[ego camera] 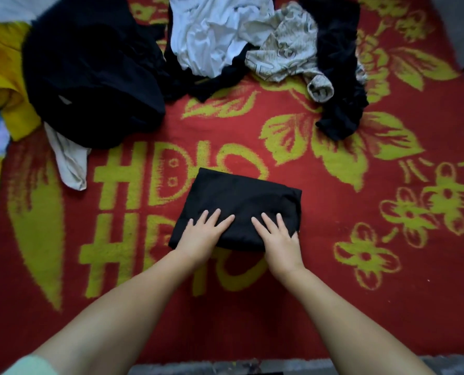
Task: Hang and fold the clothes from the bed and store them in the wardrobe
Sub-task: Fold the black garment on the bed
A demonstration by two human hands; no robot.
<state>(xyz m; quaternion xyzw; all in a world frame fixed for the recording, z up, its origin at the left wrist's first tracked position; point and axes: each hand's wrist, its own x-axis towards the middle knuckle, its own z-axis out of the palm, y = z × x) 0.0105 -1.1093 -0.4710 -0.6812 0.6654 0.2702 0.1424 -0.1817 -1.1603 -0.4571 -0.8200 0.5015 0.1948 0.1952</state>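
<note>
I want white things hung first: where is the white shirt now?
Head view, top centre: the white shirt lies crumpled on the red blanket, between the black pile and beige patterned garment.

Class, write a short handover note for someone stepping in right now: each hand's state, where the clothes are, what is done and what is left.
Left hand: open, fingers flat on the folded black garment.
Right hand: open, also pressing flat on it.
Folded black garment lies on the red blanket, near the front edge.
Unfolded: black heap at far left, over a yellow garment; white shirt, patterned garment and dark garment at far right.
Done: one garment folded.
Left: store it, then fold or hang the rest. No wardrobe in view.
</note>
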